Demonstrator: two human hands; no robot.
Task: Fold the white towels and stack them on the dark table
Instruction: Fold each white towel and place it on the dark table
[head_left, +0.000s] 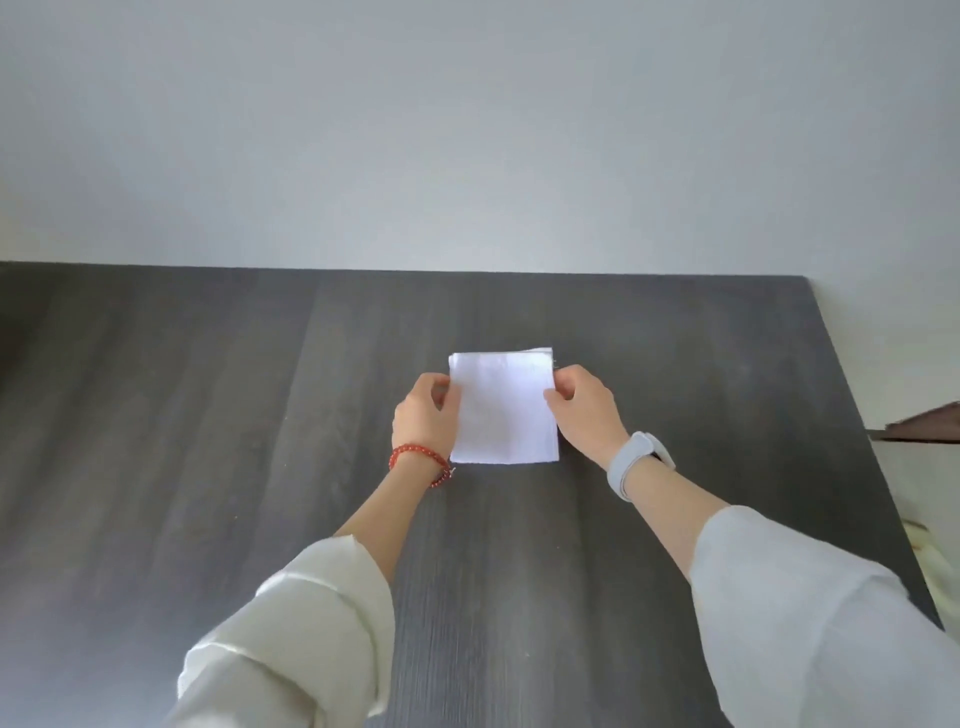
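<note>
A small white folded cloth towel (503, 410) lies flat in the middle of the dark grey wood-grain table (208, 415), with layered edges (a stack, it seems) showing at its far side. The left hand (423, 418), a red bead bracelet (420, 460) on its wrist, pinches the towel's left edge with curled fingers, while the right hand (584, 410), wearing a pale grey wristwatch (640, 462), clamps its grip on the right edge. No readable writing shows anywhere, and both white sleeves (810, 623) are pushed back from the wrists.
</note>
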